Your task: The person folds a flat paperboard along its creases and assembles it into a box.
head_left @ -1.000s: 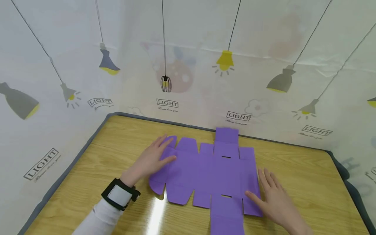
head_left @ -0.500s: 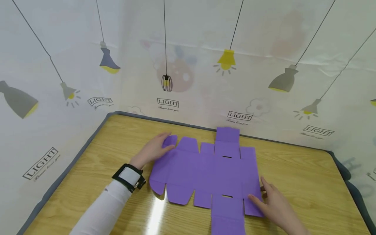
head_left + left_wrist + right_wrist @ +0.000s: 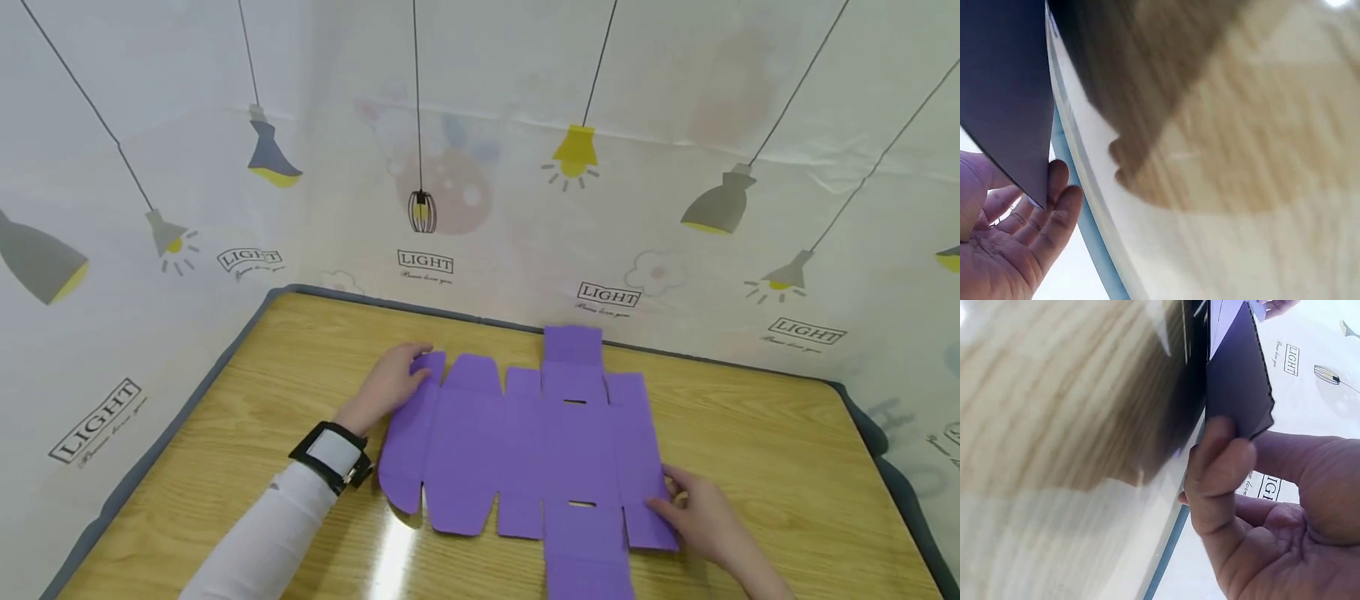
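A flat, unfolded purple cardboard box blank with side flaps and two slots lies spread over the table. My left hand grips its far left corner flap, thumb on top. In the left wrist view the fingers reach beneath the dark underside of the cardboard. At the lower right edge my right hand pinches the blank, thumb above and fingers curled below. The right wrist view shows that corner of cardboard raised off the tabletop, between thumb and fingers.
The wood-grain table has a grey edging along its back and sides. Behind it hangs a pale wall covering printed with lamps; the blank's far flap reaches up to it. A black wristband sits on my left wrist.
Both hands have gone from spread fingers on the blank to gripping its left and right edges. The blank has tilted slightly, its near left flaps shifting toward me.
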Demonstrator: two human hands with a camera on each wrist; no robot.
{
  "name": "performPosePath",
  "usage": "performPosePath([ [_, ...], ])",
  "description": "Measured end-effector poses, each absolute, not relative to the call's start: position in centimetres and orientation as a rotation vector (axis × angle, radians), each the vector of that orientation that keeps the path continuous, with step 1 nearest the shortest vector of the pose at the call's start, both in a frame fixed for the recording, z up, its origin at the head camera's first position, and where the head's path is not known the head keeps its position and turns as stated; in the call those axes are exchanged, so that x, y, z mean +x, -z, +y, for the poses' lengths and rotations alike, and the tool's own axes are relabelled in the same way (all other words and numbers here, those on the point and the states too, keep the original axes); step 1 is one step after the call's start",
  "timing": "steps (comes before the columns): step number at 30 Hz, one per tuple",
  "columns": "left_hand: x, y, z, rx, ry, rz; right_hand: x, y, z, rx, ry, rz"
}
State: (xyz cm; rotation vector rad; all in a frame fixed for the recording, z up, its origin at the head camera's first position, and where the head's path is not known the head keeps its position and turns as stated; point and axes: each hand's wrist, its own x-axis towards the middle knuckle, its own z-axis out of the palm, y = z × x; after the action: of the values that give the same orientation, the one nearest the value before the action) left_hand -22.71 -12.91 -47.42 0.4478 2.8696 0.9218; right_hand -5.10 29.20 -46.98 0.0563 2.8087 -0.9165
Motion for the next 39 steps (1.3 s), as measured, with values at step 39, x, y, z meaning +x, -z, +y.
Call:
performPosePath([
  [39, -8.6, 47.3, -15.4, 0.31, -1.278, 2.497, -23.5, 42.3, 25.9, -0.542, 0.238, 2.85],
])
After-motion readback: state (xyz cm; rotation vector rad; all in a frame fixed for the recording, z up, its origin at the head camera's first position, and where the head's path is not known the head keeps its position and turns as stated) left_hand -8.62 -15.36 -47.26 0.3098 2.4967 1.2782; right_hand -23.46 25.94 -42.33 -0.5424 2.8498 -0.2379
